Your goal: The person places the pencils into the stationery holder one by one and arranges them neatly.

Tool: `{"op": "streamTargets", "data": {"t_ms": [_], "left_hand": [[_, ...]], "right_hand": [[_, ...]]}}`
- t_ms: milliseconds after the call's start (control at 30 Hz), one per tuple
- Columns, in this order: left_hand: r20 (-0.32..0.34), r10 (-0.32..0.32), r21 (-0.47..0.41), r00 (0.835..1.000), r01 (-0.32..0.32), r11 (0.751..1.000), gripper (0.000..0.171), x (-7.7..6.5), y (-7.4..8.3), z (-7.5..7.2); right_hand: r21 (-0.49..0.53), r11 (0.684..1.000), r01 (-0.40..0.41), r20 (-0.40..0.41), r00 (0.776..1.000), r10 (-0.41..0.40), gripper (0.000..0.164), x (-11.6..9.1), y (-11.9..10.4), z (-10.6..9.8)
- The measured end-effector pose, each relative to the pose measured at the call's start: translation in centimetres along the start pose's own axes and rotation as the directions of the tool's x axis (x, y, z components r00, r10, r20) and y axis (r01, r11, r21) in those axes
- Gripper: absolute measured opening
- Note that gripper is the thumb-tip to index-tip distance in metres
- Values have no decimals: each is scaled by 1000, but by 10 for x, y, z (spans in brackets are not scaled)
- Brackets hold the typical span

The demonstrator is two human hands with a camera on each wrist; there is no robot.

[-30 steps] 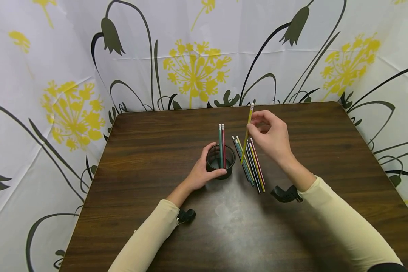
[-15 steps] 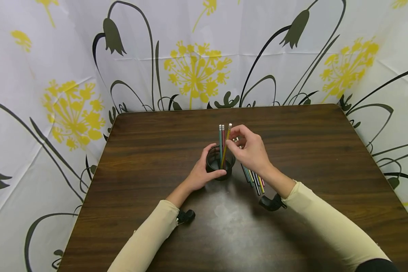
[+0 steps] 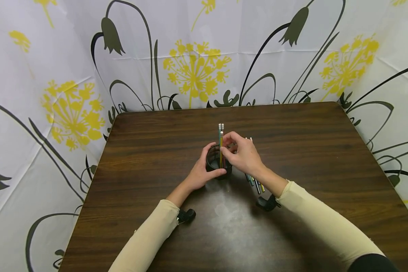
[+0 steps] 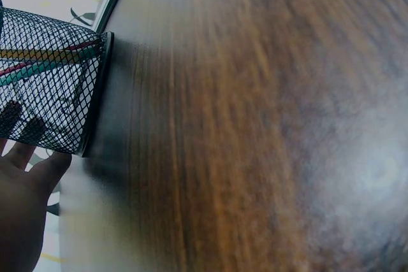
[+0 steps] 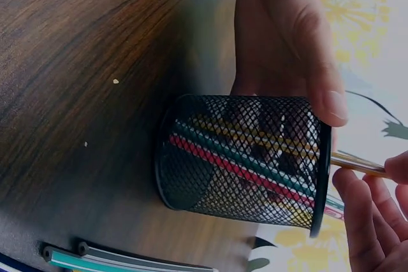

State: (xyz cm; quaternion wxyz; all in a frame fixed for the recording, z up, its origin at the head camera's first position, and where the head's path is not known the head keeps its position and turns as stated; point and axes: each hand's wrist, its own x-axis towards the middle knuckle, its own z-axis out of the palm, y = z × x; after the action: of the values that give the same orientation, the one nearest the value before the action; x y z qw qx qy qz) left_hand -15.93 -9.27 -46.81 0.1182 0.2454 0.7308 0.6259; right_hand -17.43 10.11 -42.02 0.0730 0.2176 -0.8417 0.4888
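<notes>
Slim yellow pencil (image 3: 221,158) was held inside black cylindrical wire-mesh cup (image 5: 239,189).
Pencil was pinched by right hand (image 3: 241,153), cup below its fingertips; cup was clasped between left hand's (image 3: 201,173) fingers and thumb.

Indoors, home or studio unclear: a wood-grain table (image 3: 312,151) before flower-printed fabric (image 3: 204,56).

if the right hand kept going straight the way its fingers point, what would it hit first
Probably the teal pencil or red pencil standing in the mesh cup, right beside the yellow pencil that the right hand pinches; depth is unclear, so it may already touch one.
</notes>
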Motion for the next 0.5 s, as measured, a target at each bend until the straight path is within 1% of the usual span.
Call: {"op": "streamTargets", "data": {"t_ms": [133, 267, 500], "left_hand": [[0, 12, 18, 1000, -12, 1000, 86, 0, 1, 0], [-6, 7, 24, 1000, -7, 1000, 86, -1, 3, 1], [-18, 3, 33, 1000, -2, 999, 86, -1, 4, 2]], "right_hand": [[-5, 1000, 2, 17, 1000, -2, 18, 0, 2, 3], [-27, 1000, 8, 20, 1000, -8, 19, -1, 4, 5], [-48, 999, -2, -8, 1000, 2, 19, 0, 4, 7]]}}
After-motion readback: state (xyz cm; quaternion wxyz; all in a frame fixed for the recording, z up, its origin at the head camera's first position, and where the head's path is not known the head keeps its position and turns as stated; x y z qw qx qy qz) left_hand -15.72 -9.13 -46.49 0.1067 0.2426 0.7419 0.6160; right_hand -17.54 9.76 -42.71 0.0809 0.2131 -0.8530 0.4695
